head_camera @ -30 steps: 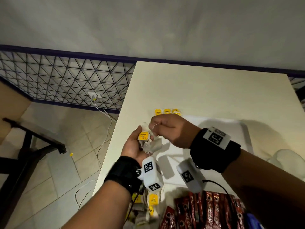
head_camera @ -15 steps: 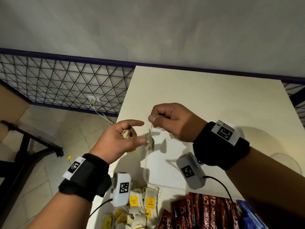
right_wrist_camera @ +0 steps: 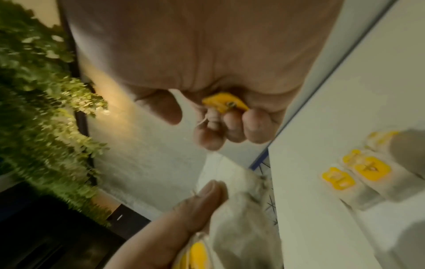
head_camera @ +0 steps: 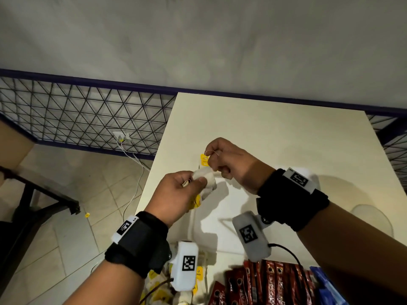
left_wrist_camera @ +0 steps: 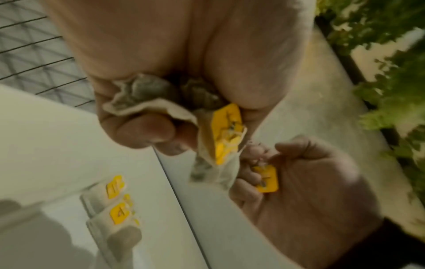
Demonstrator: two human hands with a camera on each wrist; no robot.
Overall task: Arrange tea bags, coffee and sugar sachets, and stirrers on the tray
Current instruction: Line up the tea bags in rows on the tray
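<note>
Above the white tray (head_camera: pixel 220 225), my left hand (head_camera: pixel 193 183) grips a small bunch of tea bags (head_camera: pixel 206 181); the left wrist view shows them crumpled in my fingers (left_wrist_camera: pixel 147 96), with a yellow tag (left_wrist_camera: pixel 226 131) sticking out. Just beyond it, my right hand (head_camera: pixel 211 157) pinches a thin string and another yellow tag (head_camera: pixel 204 160), which lies in its curled fingers (right_wrist_camera: pixel 224 103). Laid tea bags (left_wrist_camera: pixel 115 205) with yellow tags sit in a row on the tray (right_wrist_camera: pixel 358 171).
A loose pile of tea bags (head_camera: pixel 158 291) lies at the table's near left edge. Red coffee sachets (head_camera: pixel 264 282) and blue packets (head_camera: pixel 326 285) lie near the front. The table's left edge drops to a tiled floor. A wall stands behind.
My left hand has turned palm down and closed on the tea bags, coming up against the right hand. The hanging bag and stretched string are now gathered between both hands.
</note>
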